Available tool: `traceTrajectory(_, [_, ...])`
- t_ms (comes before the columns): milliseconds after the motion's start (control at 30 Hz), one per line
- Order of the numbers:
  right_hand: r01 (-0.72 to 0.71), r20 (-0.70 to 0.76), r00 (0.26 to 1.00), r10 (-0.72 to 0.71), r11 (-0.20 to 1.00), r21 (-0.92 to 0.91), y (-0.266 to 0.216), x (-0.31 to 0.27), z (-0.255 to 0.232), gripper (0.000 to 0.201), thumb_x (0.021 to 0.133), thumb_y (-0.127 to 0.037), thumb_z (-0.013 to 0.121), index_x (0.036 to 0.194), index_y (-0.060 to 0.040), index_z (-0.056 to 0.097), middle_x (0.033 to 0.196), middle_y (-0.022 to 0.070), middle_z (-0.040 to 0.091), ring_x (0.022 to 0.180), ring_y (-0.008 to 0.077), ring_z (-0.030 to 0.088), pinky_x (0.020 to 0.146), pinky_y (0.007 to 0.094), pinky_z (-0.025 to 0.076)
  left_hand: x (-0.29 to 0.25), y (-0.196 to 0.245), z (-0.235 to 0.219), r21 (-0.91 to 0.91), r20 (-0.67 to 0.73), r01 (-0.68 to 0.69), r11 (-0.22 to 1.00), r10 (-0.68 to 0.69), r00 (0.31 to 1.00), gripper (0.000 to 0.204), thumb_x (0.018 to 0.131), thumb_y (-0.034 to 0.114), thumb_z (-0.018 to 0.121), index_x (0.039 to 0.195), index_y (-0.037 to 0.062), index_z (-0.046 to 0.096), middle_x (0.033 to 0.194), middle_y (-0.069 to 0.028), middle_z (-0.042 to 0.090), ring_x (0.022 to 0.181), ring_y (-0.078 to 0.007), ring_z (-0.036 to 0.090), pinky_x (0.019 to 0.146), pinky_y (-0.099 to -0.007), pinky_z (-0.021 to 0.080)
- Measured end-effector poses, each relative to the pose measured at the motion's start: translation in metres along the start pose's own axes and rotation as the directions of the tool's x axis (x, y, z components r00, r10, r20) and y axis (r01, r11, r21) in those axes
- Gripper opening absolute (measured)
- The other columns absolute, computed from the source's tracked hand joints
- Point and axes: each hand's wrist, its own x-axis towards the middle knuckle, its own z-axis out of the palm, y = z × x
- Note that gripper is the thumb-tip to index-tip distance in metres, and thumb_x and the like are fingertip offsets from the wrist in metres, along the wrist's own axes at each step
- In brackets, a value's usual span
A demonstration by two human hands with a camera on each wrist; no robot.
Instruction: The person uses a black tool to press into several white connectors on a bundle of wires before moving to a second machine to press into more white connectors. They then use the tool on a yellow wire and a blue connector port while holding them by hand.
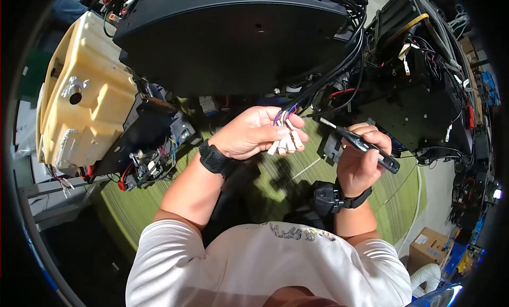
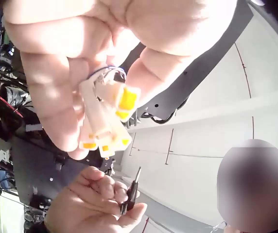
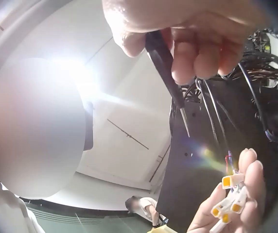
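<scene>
My left hand point(image 1: 249, 134) holds a bunch of white plug connectors point(image 1: 286, 143) between thumb and fingers. Orange inserts point(image 3: 227, 182) show on their ends in the right wrist view. Thin purple and blue wires point(image 1: 278, 116) run from them into black cables point(image 1: 313, 92) that rise towards the upper right. To the right, my right hand point(image 1: 356, 166) grips a black screwdriver-like tool point(image 1: 366, 145) with a slim metal tip point(image 3: 185, 122). The tip points towards the connectors, apart from them. In the left wrist view the tool point(image 2: 132, 193) appears below the bunch.
A large black panel point(image 1: 228, 47) stands ahead. At left is a tan moulded part point(image 1: 101, 100) with loose wiring point(image 1: 151, 166) near it. Black equipment point(image 1: 440, 116) with hanging leads stands right, above green flooring point(image 1: 302, 174). Another person point(image 3: 144, 208) appears in the right wrist view.
</scene>
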Motion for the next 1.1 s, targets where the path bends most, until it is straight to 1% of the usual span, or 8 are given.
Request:
traceTrajectory(100, [0.044,0.059,0.997,-0.039,0.995,-0.088,0.001,0.002,-0.006,0.029,0.081,-0.029,0.057,0.087,-0.0035,0.044,0.068,0.0113,0.050,0.064,0.0179,0.047,0.058,0.0266,0.040,0.007,-0.008,0.002,0.076,-0.033,0.030,0.997,-0.027,0.999,0.024,0.083,0.013,0.055,0.101,-0.0032,0.051,0.092,-0.0188,0.060,0.082,-0.0248,0.062,0.063,-0.0276,0.052])
traceTrajectory(200, [0.070,0.088,0.994,-0.062,0.993,-0.099,0.002,0.000,-0.007,0.029,0.081,-0.029,0.057,0.087,-0.0034,0.044,0.067,0.0115,0.051,0.062,0.0176,0.048,0.058,0.0274,0.041,0.011,-0.015,0.006,-0.026,-0.215,-0.062,0.998,0.055,0.975,0.019,0.086,0.016,0.052,0.094,-0.0008,0.050,0.084,-0.0156,0.059,0.076,-0.0208,0.062,0.054,-0.0233,0.051])
traceTrajectory(367, [0.160,0.174,0.975,-0.140,0.981,-0.112,0.001,0.001,-0.002,0.030,0.082,-0.031,0.056,0.088,-0.0047,0.043,0.066,0.0109,0.053,0.057,0.0173,0.051,0.057,0.0279,0.042,0.015,-0.009,0.014,-0.141,-0.324,-0.123,0.982,0.072,0.943,0.017,0.089,0.017,0.047,0.096,0.0012,0.046,0.088,-0.0172,0.056,0.072,-0.0181,0.061,0.051,-0.0213,0.050])
traceTrajectory(433, [0.173,0.199,0.969,-0.149,0.979,-0.109,0.004,0.001,-0.006,0.026,0.081,-0.025,0.057,0.087,-0.0049,0.043,0.067,0.0106,0.053,0.059,0.0170,0.050,0.058,0.0283,0.041,0.014,-0.010,0.016,-0.195,-0.348,-0.147,0.970,0.072,0.935,0.017,0.089,0.017,0.047,0.096,0.0018,0.046,0.087,-0.0164,0.056,0.073,-0.0173,0.060,0.051,-0.0202,0.050])
traceTrajectory(500, [0.183,0.222,0.966,-0.132,0.957,-0.225,0.006,-0.001,-0.008,0.021,0.080,-0.018,0.057,0.087,-0.0047,0.043,0.069,0.0102,0.053,0.062,0.0170,0.049,0.059,0.0285,0.041,0.013,-0.011,0.020,-0.193,-0.373,-0.146,0.970,0.065,0.926,0.017,0.089,0.017,0.047,0.096,0.0019,0.046,0.087,-0.0161,0.056,0.072,-0.0171,0.060,0.051,-0.0200,0.049])
traceTrajectory(533, [0.192,0.245,0.960,-0.137,0.958,-0.214,0.006,-0.001,-0.008,0.018,0.078,-0.013,0.056,0.086,-0.0045,0.043,0.070,0.0100,0.052,0.064,0.0173,0.048,0.060,0.0286,0.040,0.014,-0.009,0.022,-0.184,-0.390,-0.152,0.971,0.070,0.918,0.017,0.089,0.017,0.047,0.097,0.0020,0.045,0.088,-0.0158,0.056,0.072,-0.0169,0.060,0.051,-0.0197,0.049])
traceTrajectory(800, [0.199,0.287,0.947,-0.141,0.962,-0.186,0.004,0.003,-0.005,0.018,0.078,-0.014,0.056,0.087,-0.0049,0.043,0.070,0.0107,0.053,0.063,0.0174,0.049,0.062,0.0291,0.041,0.015,-0.011,0.028,-0.118,-0.352,-0.189,0.975,0.137,0.926,0.019,0.088,0.020,0.049,0.095,0.0025,0.047,0.085,-0.0140,0.057,0.070,-0.0168,0.061,0.051,-0.0209,0.048])
traceTrajectory(1100, [0.124,0.187,0.979,-0.086,0.971,-0.205,0.010,0.001,0.000,0.017,0.077,-0.014,0.057,0.085,-0.0037,0.045,0.068,0.0104,0.052,0.064,0.0165,0.049,0.061,0.0288,0.042,0.013,-0.011,0.027,0.056,-0.336,-0.225,0.973,0.230,0.913,0.021,0.088,0.023,0.049,0.095,0.0028,0.047,0.082,-0.0106,0.058,0.070,-0.0161,0.062,0.051,-0.0209,0.048])
